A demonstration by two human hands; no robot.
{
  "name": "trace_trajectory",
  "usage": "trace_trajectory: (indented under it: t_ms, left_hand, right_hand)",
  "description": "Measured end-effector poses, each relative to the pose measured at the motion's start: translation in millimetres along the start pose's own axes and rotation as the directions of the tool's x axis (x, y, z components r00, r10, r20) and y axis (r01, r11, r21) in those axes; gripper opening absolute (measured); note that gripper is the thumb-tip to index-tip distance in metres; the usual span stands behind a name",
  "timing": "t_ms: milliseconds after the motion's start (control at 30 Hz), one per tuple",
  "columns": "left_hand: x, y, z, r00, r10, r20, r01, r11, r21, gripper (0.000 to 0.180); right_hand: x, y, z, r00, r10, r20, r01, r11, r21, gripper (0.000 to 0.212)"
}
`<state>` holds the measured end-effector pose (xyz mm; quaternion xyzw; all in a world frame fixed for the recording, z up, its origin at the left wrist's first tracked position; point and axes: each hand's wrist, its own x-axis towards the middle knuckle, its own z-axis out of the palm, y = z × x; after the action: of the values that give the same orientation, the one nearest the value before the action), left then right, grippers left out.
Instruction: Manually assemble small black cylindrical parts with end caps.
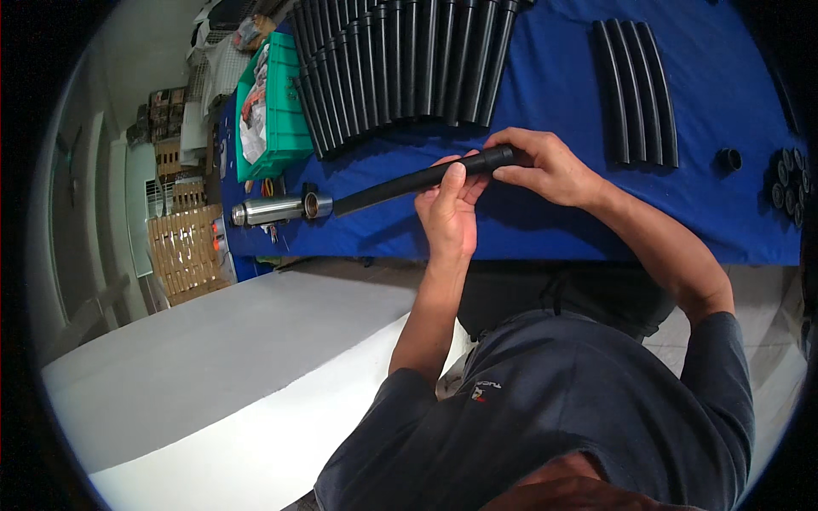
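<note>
A black tube (392, 187) is held slanting above the blue-covered table, its lower end toward the left. My left hand (450, 223) is wrapped around the tube's right half from below, with the thumb along the top. At the upper right end sits a black ring-shaped collar (496, 157), and my right hand (555, 170) grips it between thumb and fingers. Just left of the tube's low end lies a shiny silver metal cylinder (273, 210) with a round open fitting; I cannot tell what kind of tool it is.
Many black tubes with collars (409, 68) lie side by side at the back. Several plain tubes (637, 94) lie to the right, near a loose black collar (729, 159) and more collars (788, 183). A green crate (285, 111) holding bags stands at left. The blue cloth's (545, 230) edge runs before me.
</note>
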<state>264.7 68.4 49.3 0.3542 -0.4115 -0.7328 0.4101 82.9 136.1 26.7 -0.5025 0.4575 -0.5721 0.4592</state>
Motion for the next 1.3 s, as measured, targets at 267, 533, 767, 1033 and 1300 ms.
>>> trace_trajectory:
  t_ms: [267,533,767,1033,1300]
  left_hand:
    - [11,-5,-24,0.979,-0.028,0.203,0.031,0.999,-0.011,0.033]
    - [31,-16,-77,0.951,0.059,0.304,0.076,0.908,-0.413,0.034]
    - [26,-19,-74,0.959,0.046,0.28,0.075,0.911,-0.405,0.025]
    - [27,-17,-72,0.957,0.005,0.289,0.126,0.892,-0.434,0.025]
    - [25,-18,-74,0.953,0.021,0.302,0.117,0.894,-0.432,0.024]
  right_hand:
    - [3,-5,2,0.995,0.098,0.036,-0.1,0.994,0.048,0.034]
    - [7,-1,-6,0.998,-0.057,-0.03,0.048,0.969,-0.241,0.028]
    - [4,3,-8,0.984,-0.177,0.014,0.166,0.886,-0.433,0.03]
    - [7,-3,-15,0.995,-0.093,0.046,0.103,0.924,-0.368,0.033]
    - [6,-1,-7,1.0,-0.015,0.028,0.023,0.948,-0.317,0.039]
